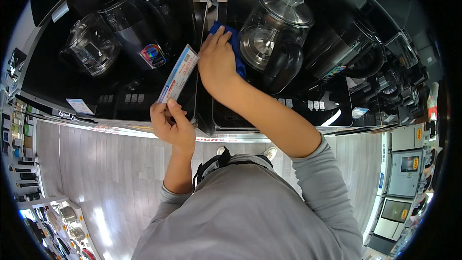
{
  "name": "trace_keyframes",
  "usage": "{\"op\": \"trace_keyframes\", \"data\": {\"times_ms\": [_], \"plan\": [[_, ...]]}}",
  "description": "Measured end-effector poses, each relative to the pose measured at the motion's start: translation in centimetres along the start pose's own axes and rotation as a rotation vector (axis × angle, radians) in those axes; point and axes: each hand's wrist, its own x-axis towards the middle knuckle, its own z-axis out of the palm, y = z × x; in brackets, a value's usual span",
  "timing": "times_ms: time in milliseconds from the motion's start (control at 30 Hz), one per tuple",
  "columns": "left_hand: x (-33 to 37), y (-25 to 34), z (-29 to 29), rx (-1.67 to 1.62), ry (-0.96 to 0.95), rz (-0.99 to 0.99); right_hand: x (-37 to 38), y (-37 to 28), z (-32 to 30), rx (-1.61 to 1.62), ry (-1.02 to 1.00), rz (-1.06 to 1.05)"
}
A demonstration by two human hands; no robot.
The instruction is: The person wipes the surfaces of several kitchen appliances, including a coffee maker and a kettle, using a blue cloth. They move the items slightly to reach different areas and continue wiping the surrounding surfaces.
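Between finger and thumb, my left hand (pixel 172 124) pinches the lower end of a price tag (pixel 179 73), a long white and blue card held up at a slant. My right hand (pixel 219 62) reaches farther forward and presses a blue cloth (pixel 234 43) onto the black glossy surface, fingers stretched over it. Just right of the cloth stands a glass kettle (pixel 275 33) with a metal lid and black handle. Part of the cloth is hidden under my palm.
At the left are a smaller glass pot (pixel 93 45) and a dark kettle (pixel 137 36) with a colourful sticker. Another black kettle (pixel 339 50) stands at the right. Small tags (pixel 80 106) lie along the counter's front edge. Shelves of cookware (pixel 70 214) and boxy appliances (pixel 404 173) flank the floor.
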Motion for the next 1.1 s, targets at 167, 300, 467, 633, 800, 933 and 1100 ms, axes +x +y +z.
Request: {"op": "trace_keyframes", "data": {"times_ms": [167,300,467,633,800,933,1100], "plan": [[-0.1,0.0,-0.1,-0.041,0.023,-0.013,4.8,0.0,1.5,0.06,-0.1,0.183],[0.2,0.4,-0.1,-0.052,0.013,0.0,6.2,0.8,1.9,0.114,-0.134,0.264],[0.2,0.0,-0.2,-0.046,0.023,0.002,3.8,0.5,1.6,0.121,-0.019,0.205],[-0.2,-0.5,-0.3,-0.072,0.005,-0.024,-3.9,-0.3,-0.3,0.203,0.159,0.034],[0.3,0.5,-0.7,-0.147,-0.073,-0.114,-11.8,1.4,-2.9,0.371,0.189,-0.1],[1.0,2.0,-1.0,-0.19,-0.235,-0.216,-16.3,3.7,-2.7,0.589,0.215,-0.072],[1.4,3.3,-0.9,-0.257,-0.49,-0.311,-19.6,6.5,-2.2,0.614,0.234,0.06]]}}
